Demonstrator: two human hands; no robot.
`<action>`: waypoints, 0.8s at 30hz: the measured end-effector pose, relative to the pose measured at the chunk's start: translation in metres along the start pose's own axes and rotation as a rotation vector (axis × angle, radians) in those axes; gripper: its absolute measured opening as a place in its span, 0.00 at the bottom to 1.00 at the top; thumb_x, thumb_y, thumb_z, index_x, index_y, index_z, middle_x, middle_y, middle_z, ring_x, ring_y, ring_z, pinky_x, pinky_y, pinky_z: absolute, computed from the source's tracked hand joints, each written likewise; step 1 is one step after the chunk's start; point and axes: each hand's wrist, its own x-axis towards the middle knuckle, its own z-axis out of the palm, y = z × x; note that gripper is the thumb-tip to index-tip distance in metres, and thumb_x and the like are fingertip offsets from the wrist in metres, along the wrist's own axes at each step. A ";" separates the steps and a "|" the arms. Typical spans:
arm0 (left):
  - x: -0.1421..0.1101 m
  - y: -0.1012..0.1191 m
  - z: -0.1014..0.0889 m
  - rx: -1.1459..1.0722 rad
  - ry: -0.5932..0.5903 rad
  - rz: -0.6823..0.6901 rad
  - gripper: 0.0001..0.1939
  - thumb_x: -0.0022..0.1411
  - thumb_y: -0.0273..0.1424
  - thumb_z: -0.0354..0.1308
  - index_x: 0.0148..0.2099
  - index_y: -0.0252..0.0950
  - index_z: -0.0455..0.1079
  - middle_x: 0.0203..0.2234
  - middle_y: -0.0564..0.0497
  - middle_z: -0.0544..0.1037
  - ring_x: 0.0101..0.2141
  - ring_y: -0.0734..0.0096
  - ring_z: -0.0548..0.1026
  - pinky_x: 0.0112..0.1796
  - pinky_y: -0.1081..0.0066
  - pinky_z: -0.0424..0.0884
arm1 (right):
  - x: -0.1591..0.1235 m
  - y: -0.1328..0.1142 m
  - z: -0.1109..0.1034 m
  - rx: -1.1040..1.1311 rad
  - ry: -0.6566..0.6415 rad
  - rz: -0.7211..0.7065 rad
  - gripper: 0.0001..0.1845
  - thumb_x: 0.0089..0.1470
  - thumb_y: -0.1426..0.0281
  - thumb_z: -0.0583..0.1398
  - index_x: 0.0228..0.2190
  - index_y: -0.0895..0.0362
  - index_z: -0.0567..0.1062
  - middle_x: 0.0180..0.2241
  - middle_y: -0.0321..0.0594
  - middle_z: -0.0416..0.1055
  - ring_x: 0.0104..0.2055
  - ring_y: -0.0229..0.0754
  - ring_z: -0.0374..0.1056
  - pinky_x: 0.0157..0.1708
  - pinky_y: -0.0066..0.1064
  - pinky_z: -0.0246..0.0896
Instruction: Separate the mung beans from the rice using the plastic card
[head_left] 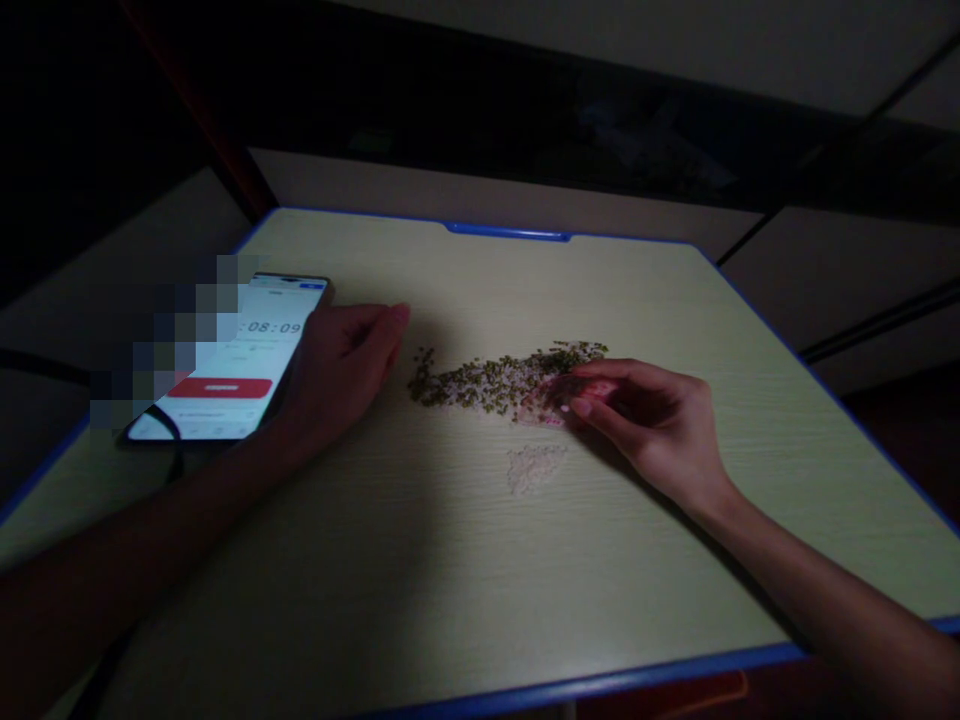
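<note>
1. Grain mixture, an elongated heap of dark green and pale grains near the middle of a tabletop. The surface is pale, with fine wood-grain lines and a blue edging; a blue strip is set at its far side. The room is dim, with pale panels and a dark band beyond.

2. Small pale pile, granular and roughly oval, on the near side of the mixture and apart from it.

3. Clear plastic piece, thin and glossy with pinkish-red markings, touching the right end of the mixture. The right hand has thumb and forefinger closed on it.

4. Left hand, curled beside the phone and covering part of its right edge in this view; whether its fingertips meet cannot be told. The flat, glassy phone shows dark digits (the legible part reads 08:09) above a red bar.

5. Obscured parts: square blocks mask the phone's left side; a thin black cord crosses its lower part and passes out of sight behind the left forearm; the plastic's far end is hidden within the right hand; shadow blurs the left fingers.
</note>
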 end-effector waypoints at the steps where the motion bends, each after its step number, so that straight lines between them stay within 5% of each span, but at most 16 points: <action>1: 0.000 0.000 0.000 -0.001 -0.003 0.006 0.22 0.58 0.36 0.49 0.13 0.35 0.57 0.06 0.60 0.57 0.11 0.82 0.57 0.16 0.76 0.52 | 0.000 0.000 0.000 0.002 -0.009 0.000 0.10 0.43 0.75 0.63 0.33 0.59 0.77 0.22 0.36 0.73 0.22 0.34 0.65 0.22 0.27 0.63; 24: 0.000 0.000 0.000 0.007 -0.007 0.005 0.22 0.57 0.37 0.49 0.13 0.36 0.57 0.06 0.60 0.57 0.11 0.82 0.57 0.16 0.76 0.52 | 0.000 0.000 0.001 -0.058 0.100 -0.007 0.11 0.43 0.74 0.63 0.34 0.58 0.76 0.22 0.36 0.73 0.22 0.35 0.67 0.22 0.28 0.65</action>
